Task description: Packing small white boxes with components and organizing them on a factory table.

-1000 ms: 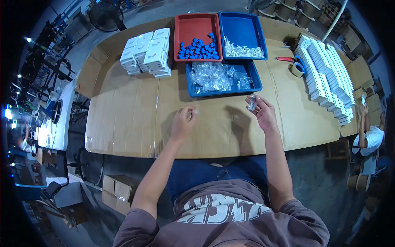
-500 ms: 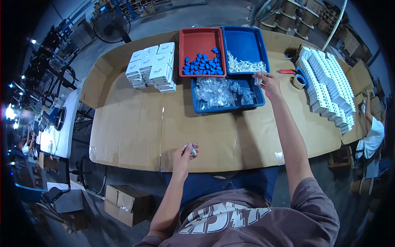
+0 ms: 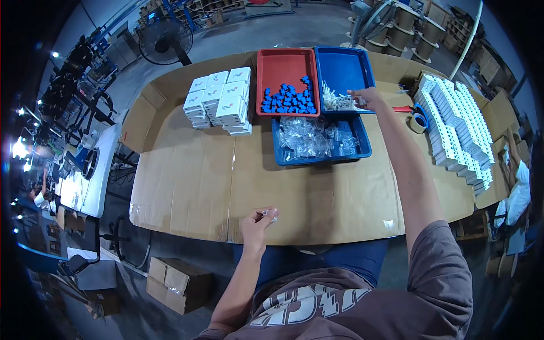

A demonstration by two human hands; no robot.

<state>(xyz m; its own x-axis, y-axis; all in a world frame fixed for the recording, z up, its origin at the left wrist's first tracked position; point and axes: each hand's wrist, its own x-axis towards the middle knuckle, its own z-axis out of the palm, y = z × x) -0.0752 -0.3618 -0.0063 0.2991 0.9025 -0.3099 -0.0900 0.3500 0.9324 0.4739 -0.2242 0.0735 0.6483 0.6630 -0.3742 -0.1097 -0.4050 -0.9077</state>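
Note:
My left hand [image 3: 259, 223] is above the near part of the cardboard-covered table [image 3: 187, 181], its fingertips pinched on a small whitish piece [image 3: 272, 215] whose kind I cannot make out. My right hand [image 3: 367, 98] reaches over the front right corner of the far blue tray [image 3: 344, 65]. Its bent fingers are at the small white plastic pieces [image 3: 335, 102] heaped there, with something pale under them, too small to name. Just in front stands a second blue tray [image 3: 323, 161] with clear plastic bags [image 3: 306, 137] in it.
Left of the far blue tray is a red tray [image 3: 286, 68] of small blue parts [image 3: 288, 101]. White boxes [image 3: 229, 105] are stacked at the left. Rows of white units [image 3: 456, 127], a tape roll [image 3: 418, 122] and a red cutter [image 3: 402, 109] lie at the right. Cardboard walls edge the table.
My right hand has moved from the tray's front corner in over the white pieces. My left hand stays near the table's front, still pinching its small piece. The view has shifted slightly.

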